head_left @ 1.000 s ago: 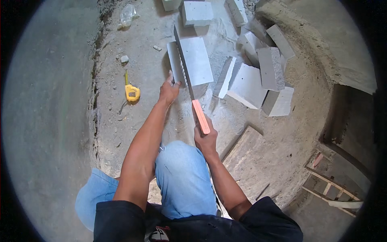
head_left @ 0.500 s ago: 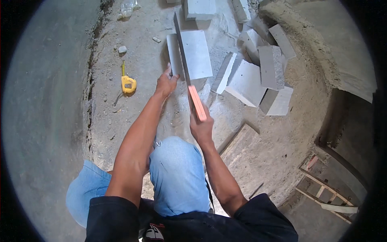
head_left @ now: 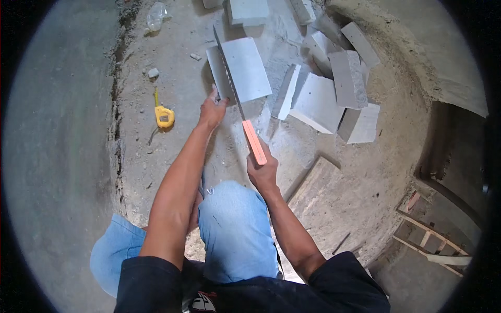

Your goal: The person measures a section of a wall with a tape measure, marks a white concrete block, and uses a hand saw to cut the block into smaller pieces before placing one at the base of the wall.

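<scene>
A pale block (head_left: 247,70) lies on the dusty floor (head_left: 180,172) in the upper middle of the frame. A saw (head_left: 237,97) runs lengthwise along it, its blade between a narrow greyer strip on the left and the wide white part on the right; how deep the teeth sit, I cannot tell. The right hand (head_left: 263,169), at the centre of the frame, is closed around the saw's orange handle (head_left: 254,143). The left hand (head_left: 211,112) holds the block's lower left corner, thumb and fingers a little apart.

A yellow tape measure (head_left: 165,118) lies left of the left hand, its tape sticking out a short way, with a white chip (head_left: 153,73) above it. Right of centre, more blocks (head_left: 317,104) lie in a heap, some leaning on one another. A board (head_left: 315,180) lies below them. A clear plastic bag (head_left: 155,16) is at the upper left.
</scene>
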`<state>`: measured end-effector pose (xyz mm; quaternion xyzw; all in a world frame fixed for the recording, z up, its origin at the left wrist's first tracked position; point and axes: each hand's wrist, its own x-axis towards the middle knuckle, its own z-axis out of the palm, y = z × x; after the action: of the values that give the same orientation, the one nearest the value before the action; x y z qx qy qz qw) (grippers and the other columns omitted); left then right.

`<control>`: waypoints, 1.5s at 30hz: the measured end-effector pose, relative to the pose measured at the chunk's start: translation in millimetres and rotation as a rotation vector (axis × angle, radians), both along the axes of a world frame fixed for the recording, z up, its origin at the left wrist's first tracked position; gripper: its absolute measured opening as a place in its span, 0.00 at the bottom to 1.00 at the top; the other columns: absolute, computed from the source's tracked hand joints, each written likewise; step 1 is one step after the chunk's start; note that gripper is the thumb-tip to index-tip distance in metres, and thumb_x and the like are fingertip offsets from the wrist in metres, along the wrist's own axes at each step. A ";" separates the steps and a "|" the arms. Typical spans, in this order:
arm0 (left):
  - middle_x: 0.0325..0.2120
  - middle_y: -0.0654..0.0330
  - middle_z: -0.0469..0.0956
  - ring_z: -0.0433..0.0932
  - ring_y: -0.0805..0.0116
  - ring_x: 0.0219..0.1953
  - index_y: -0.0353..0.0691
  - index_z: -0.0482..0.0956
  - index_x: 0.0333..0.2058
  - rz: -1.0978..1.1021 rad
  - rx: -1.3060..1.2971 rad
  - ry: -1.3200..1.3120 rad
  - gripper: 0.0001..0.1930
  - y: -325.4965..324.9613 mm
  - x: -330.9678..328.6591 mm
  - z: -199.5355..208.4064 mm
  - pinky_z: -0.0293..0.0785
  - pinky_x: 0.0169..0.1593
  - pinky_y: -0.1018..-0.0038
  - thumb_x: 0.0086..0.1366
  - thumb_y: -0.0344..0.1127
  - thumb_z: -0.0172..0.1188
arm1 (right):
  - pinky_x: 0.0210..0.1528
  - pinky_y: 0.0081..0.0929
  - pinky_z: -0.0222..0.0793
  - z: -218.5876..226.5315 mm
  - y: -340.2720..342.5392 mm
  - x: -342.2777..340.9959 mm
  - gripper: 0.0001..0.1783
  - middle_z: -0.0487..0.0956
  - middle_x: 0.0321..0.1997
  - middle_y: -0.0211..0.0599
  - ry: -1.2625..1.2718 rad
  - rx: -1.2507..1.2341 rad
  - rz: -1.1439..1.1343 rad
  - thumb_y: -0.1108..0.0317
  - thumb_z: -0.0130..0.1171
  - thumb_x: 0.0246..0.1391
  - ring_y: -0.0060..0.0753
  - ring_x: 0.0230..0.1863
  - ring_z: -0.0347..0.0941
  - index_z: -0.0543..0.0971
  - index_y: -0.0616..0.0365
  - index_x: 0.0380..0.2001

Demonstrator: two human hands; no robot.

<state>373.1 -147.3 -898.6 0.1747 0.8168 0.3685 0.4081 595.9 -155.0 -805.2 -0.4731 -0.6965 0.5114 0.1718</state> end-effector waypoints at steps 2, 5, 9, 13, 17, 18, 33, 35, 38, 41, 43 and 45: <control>0.53 0.44 0.77 0.77 0.54 0.56 0.39 0.58 0.68 0.031 0.016 0.024 0.36 -16.6 -8.1 -14.3 0.69 0.59 0.68 0.63 0.41 0.59 | 0.45 0.27 0.74 -2.1 -9.9 -1.5 0.32 0.81 0.49 0.48 0.013 -0.010 0.021 0.81 0.57 0.48 0.38 0.39 0.81 0.72 0.59 0.60; 0.57 0.46 0.74 0.74 0.59 0.58 0.37 0.56 0.68 0.051 0.066 -0.013 0.36 -6.8 -8.7 -11.5 0.66 0.61 0.71 0.65 0.40 0.58 | 0.42 0.26 0.74 3.9 -15.7 12.9 0.30 0.80 0.43 0.49 0.090 0.063 -0.017 0.79 0.57 0.49 0.31 0.37 0.80 0.72 0.56 0.59; 0.61 0.49 0.71 0.72 0.65 0.60 0.35 0.54 0.69 -0.043 0.046 0.032 0.36 -7.3 -10.5 -1.3 0.64 0.62 0.75 0.66 0.39 0.57 | 0.45 0.27 0.74 3.6 4.8 -7.3 0.32 0.81 0.49 0.47 0.008 -0.061 -0.012 0.82 0.57 0.47 0.36 0.40 0.81 0.73 0.58 0.59; 0.52 0.45 0.78 0.78 0.54 0.55 0.43 0.59 0.68 0.013 0.011 0.073 0.36 -3.6 -8.6 -2.5 0.70 0.58 0.68 0.64 0.42 0.59 | 0.51 0.28 0.73 -10.2 -15.6 19.2 0.28 0.82 0.47 0.48 0.039 0.117 -0.002 0.80 0.58 0.48 0.36 0.49 0.81 0.74 0.63 0.56; 0.51 0.45 0.79 0.78 0.54 0.54 0.42 0.61 0.67 0.023 0.014 -0.014 0.34 -8.5 -13.6 -10.2 0.70 0.58 0.68 0.64 0.43 0.59 | 0.53 0.29 0.72 14.1 8.3 -10.1 0.28 0.82 0.46 0.47 -0.037 -0.133 -0.023 0.80 0.58 0.48 0.36 0.50 0.80 0.74 0.63 0.56; 0.50 0.45 0.79 0.78 0.54 0.54 0.42 0.62 0.67 0.015 0.050 0.017 0.34 -12.4 -14.1 -13.3 0.70 0.58 0.68 0.64 0.43 0.59 | 0.53 0.29 0.72 7.0 1.5 -0.9 0.28 0.82 0.46 0.47 -0.044 -0.136 -0.019 0.80 0.58 0.48 0.36 0.50 0.80 0.74 0.63 0.56; 0.54 0.51 0.78 0.77 0.62 0.56 0.44 0.66 0.65 0.032 0.062 -0.073 0.31 -7.5 -8.0 -0.5 0.68 0.59 0.71 0.63 0.42 0.59 | 0.44 0.31 0.76 13.3 26.0 -37.2 0.31 0.80 0.50 0.49 -0.088 -0.058 0.057 0.81 0.55 0.46 0.44 0.41 0.82 0.73 0.57 0.58; 0.54 0.51 0.78 0.76 0.64 0.56 0.44 0.66 0.65 0.026 0.065 -0.088 0.32 -2.7 -11.3 -5.8 0.67 0.60 0.72 0.64 0.42 0.59 | 0.44 0.31 0.75 -4.4 13.0 -13.6 0.31 0.80 0.50 0.49 -0.057 0.067 0.069 0.81 0.55 0.46 0.46 0.41 0.81 0.73 0.57 0.58; 0.53 0.51 0.79 0.77 0.66 0.54 0.44 0.63 0.67 0.088 0.125 -0.057 0.33 -13.3 -12.8 -21.9 0.68 0.58 0.74 0.64 0.42 0.59 | 0.44 0.31 0.75 -6.5 -1.3 -2.2 0.32 0.80 0.50 0.49 0.065 0.172 0.066 0.81 0.56 0.47 0.50 0.41 0.80 0.73 0.56 0.59; 0.52 0.51 0.79 0.78 0.65 0.52 0.42 0.59 0.68 0.061 0.169 -0.042 0.35 -8.8 -7.4 -18.2 0.69 0.57 0.74 0.65 0.42 0.59 | 0.46 0.31 0.76 6.8 30.3 -35.8 0.31 0.79 0.52 0.50 -0.060 0.110 0.114 0.81 0.56 0.47 0.50 0.46 0.81 0.72 0.59 0.58; 0.51 0.52 0.80 0.79 0.66 0.51 0.40 0.57 0.69 0.040 0.091 -0.103 0.36 -0.4 -11.4 -0.9 0.69 0.57 0.75 0.65 0.41 0.59 | 0.45 0.32 0.76 -1.8 24.3 -25.5 0.30 0.80 0.51 0.50 -0.061 0.083 0.108 0.80 0.56 0.47 0.51 0.45 0.80 0.72 0.60 0.57; 0.51 0.52 0.80 0.79 0.66 0.51 0.40 0.57 0.69 0.029 0.087 -0.065 0.36 1.4 -11.5 0.0 0.69 0.57 0.75 0.65 0.41 0.59 | 0.44 0.34 0.76 -8.2 21.4 -21.9 0.29 0.80 0.49 0.50 -0.030 0.072 0.119 0.80 0.56 0.47 0.52 0.44 0.80 0.72 0.60 0.57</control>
<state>361.7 -145.9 -898.6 0.1686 0.7887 0.4150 0.4210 574.1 -133.7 -813.4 -0.4320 -0.7439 0.4881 0.1473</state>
